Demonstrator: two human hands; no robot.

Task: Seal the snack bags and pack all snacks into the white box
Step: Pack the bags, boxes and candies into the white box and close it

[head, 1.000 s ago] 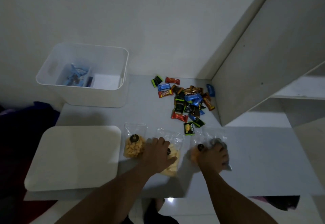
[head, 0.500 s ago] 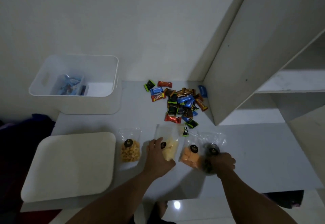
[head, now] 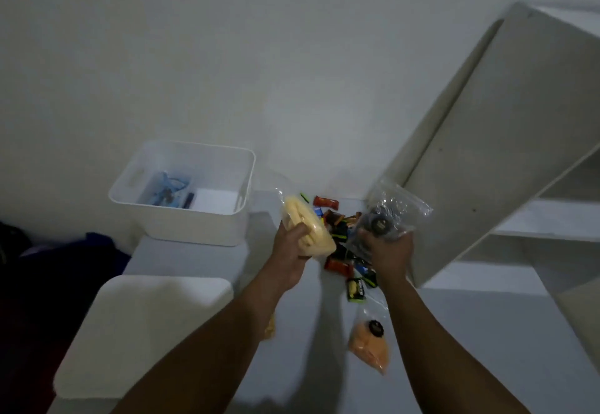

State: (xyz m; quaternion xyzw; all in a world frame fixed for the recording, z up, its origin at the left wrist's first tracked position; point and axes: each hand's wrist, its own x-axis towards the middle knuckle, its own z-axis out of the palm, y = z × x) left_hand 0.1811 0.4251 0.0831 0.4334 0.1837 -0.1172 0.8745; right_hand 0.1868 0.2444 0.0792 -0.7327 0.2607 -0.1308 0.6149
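My left hand [head: 290, 246] grips a clear bag of pale yellow snacks [head: 306, 223] and holds it up above the table. My right hand [head: 388, 251] grips a clear bag of dark snacks [head: 391, 214], also lifted. The white box [head: 227, 230] stands at the back left with a few blue packets inside. A bag of orange snacks [head: 370, 347] lies on the table below my right arm. Another yellow snack bag [head: 270, 329] peeks out from behind my left forearm. A pile of small wrapped candies [head: 341, 251] lies partly hidden behind both raised bags.
The box's white lid [head: 143, 332] lies flat at the near left. A tall pale cabinet panel [head: 487, 141] and shelves rise on the right. Dark fabric [head: 48, 270] sits to the left of the table.
Both hands have lifted their bags off the table and raised them up toward the back. The camera has tilted upward, so more wall shows.
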